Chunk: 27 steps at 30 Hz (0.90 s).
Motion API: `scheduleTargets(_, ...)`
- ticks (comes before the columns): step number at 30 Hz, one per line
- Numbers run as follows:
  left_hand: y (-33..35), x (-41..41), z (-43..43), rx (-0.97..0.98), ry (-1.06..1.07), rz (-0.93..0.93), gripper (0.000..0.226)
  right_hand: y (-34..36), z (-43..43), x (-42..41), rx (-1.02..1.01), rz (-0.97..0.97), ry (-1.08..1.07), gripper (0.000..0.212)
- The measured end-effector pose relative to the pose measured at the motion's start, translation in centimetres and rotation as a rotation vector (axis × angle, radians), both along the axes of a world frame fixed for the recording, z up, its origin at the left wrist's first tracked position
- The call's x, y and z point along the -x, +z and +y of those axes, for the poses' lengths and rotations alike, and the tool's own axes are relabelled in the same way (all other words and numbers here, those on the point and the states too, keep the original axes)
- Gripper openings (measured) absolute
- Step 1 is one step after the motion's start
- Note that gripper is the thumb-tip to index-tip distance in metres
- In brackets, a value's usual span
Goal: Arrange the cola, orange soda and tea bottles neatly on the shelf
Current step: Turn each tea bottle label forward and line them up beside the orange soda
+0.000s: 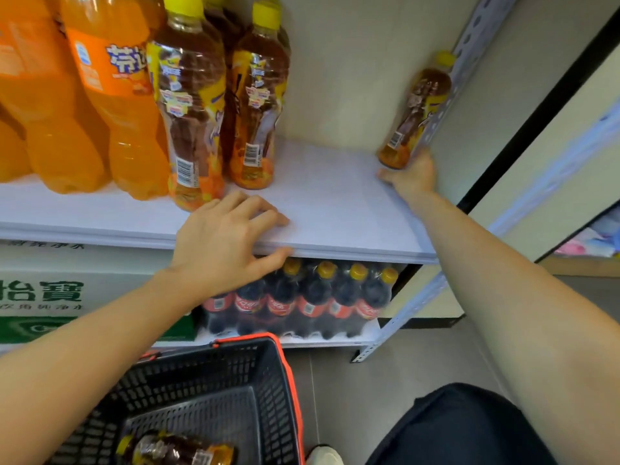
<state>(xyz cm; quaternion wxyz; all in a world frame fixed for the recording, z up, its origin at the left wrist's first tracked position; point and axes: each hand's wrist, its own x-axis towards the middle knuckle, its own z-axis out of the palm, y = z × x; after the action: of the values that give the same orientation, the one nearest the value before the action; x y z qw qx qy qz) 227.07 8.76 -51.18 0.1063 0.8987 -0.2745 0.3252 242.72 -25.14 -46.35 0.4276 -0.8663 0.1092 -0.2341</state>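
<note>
The right hand (pixel 411 177) reaches to the far right corner of the white shelf (pixel 335 203) and holds the base of a tea bottle (pixel 414 119). Its thumb lies across the front of the bottom, and the other fingers are mostly hidden behind the bottle. This yellow-capped bottle tilts to the right, with its upper part against the perforated metal upright (pixel 469 55). The left hand (pixel 221 243) grips the front edge of the same shelf, its fingers (pixel 255 209) spread and lightly bent on top and the thumb tucked under the board. Just beyond it stand two more tea bottles (pixel 191 112), upright and close together, one nearer the edge than the other. The orange soda bottles (pixel 110 105) stand in a group touching their left side. A stretch of bare shelf separates this group from the held bottle. On the lower shelf (pixel 335 340) is a shrink-wrapped pack of cola bottles (pixel 302 297) with yellow caps, beside a green-and-white carton (pixel 50 290). On the floor below stands a black basket (pixel 268 380) with an orange rim, and a last tea bottle (pixel 174 449) lies on its side inside.
</note>
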Motion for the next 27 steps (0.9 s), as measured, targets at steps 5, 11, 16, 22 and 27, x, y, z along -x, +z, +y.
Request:
scheduleTargets(5,-0.6,-0.1,-0.2,-0.004,0.036,-0.037,0.047,0.3,-0.8,-3.6,-0.182,-0.013,0.054,0.087)
scheduleTargets(11,-0.1,0.1,-0.3,-0.025,0.049,-0.012,0.049,0.9,-0.4,-5.7,-0.087,0.081,-0.150,0.076)
scheduleTargets(16,0.1,0.2,-0.1,-0.023,0.033,0.007,0.049,0.9,0.4,-5.7,-0.287,0.023,-0.097,0.063)
scheduleTargets(22,0.6,0.4,0.0,0.005,0.022,0.039,0.052,0.0,2.2,-1.3,-0.321,-0.053,0.047,0.051)
scheduleTargets(27,1.3,0.8,0.3,0.051,-0.012,0.134,0.056,0.3,5.0,5.5,-0.356,-0.045,0.179,0.048)
